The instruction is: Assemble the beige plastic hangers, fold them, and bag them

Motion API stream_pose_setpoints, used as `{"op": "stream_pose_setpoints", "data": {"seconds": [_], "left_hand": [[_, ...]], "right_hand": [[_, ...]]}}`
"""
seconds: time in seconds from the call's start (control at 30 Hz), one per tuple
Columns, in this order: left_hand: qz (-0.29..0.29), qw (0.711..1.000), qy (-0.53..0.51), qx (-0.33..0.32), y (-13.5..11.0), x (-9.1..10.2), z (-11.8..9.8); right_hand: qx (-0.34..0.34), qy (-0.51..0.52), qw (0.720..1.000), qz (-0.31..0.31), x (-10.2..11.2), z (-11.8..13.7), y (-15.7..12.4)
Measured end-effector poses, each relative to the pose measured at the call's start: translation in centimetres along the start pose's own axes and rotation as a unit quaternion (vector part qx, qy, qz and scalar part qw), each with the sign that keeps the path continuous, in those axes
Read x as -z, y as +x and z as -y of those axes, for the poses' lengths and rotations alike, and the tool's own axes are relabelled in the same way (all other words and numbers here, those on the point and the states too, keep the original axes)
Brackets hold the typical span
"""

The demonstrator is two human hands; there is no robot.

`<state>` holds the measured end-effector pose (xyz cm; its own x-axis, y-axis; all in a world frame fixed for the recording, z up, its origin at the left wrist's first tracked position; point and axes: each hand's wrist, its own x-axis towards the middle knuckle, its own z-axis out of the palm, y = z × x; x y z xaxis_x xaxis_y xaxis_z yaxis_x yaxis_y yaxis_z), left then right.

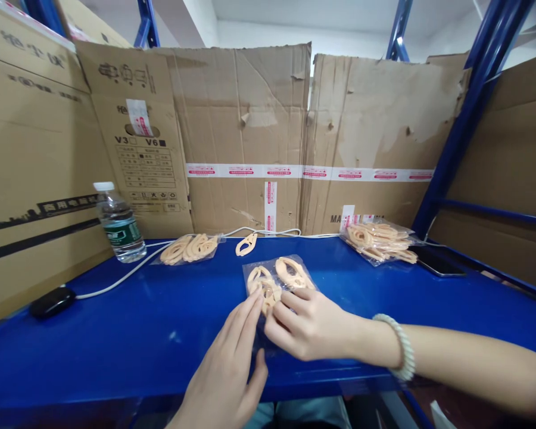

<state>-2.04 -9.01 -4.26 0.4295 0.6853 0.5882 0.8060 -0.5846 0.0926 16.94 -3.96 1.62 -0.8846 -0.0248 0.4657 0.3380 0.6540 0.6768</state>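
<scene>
A clear plastic bag (268, 263) lies on the blue tabletop with beige oval pieces (292, 271) in it, looped and cut out like folded travel hangers. My left hand (232, 357) rests its straight fingertips on the bag's left part, the thumb held apart. From the right, my right hand (310, 325) has curled fingers pinched at the bag's near edge; the exact grip is partly hidden by the knuckles. Just beyond the bag, a single loose beige piece (246, 244) of the same kind lies near the back.
One filled bag (190, 249) lies at back left, and a pile of filled bags (377, 238) at back right beside a phone (440, 262). A water bottle (120, 223), black mouse-like object (52, 302) and white cable (116, 285) are left. Cardboard (245, 131) walls the back.
</scene>
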Motion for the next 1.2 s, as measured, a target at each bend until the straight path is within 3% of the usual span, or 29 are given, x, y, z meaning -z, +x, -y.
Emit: {"op": "stream_pose_setpoints", "data": {"seconds": [0.1,0.17,0.23,0.33,0.4,0.43,0.5,0.6,0.67,0.73,0.83,1.0,1.2], "left_hand": [[-0.003,1.000,-0.008,0.013,0.1,0.1,-0.2],[-0.009,1.000,-0.013,0.022,0.1,0.2,-0.3],[-0.014,1.000,-0.016,0.023,0.0,0.2,-0.3],[-0.016,1.000,-0.014,0.016,-0.1,0.1,-0.2],[-0.016,1.000,-0.008,0.014,-0.2,0.2,-0.1],[-0.015,1.000,-0.004,0.015,-0.2,0.2,0.0],[-0.018,1.000,-0.002,0.014,-0.1,0.4,0.0],[-0.021,1.000,-0.008,0.011,0.1,0.8,-0.1],[-0.022,1.000,-0.008,0.011,0.2,0.9,-0.2],[-0.023,1.000,-0.001,0.014,0.2,0.8,-0.1],[-0.022,1.000,0.000,0.016,0.0,0.5,0.1],[-0.021,0.999,-0.019,0.019,-0.1,0.3,0.2],[-0.018,1.000,-0.012,0.014,0.1,1.0,-0.2]], "right_hand": [[-0.031,0.005,0.996,0.083,-1.7,0.4,0.7],[-0.048,0.076,0.985,0.150,-1.4,0.2,1.0],[-0.072,0.179,0.966,0.174,0.0,-0.5,1.3],[-0.155,0.308,0.935,0.088,2.0,-2.8,1.7],[-0.210,0.340,0.916,0.008,1.6,-5.0,2.1],[-0.229,0.334,0.914,-0.003,0.8,-6.2,2.4],[-0.228,0.307,0.924,0.029,-2.4,-8.5,3.0],[-0.155,0.254,0.939,0.172,-8.7,-11.1,4.4],[-0.135,0.226,0.934,0.243,-12.6,-11.9,5.5],[-0.142,0.214,0.931,0.258,-15.4,-12.1,6.5],[-0.150,0.205,0.931,0.264,-17.4,-11.7,7.2],[-0.134,0.220,0.920,0.296,-16.8,-11.7,6.4],[-0.134,0.238,0.916,0.294,-12.3,-12.6,4.0]]}}
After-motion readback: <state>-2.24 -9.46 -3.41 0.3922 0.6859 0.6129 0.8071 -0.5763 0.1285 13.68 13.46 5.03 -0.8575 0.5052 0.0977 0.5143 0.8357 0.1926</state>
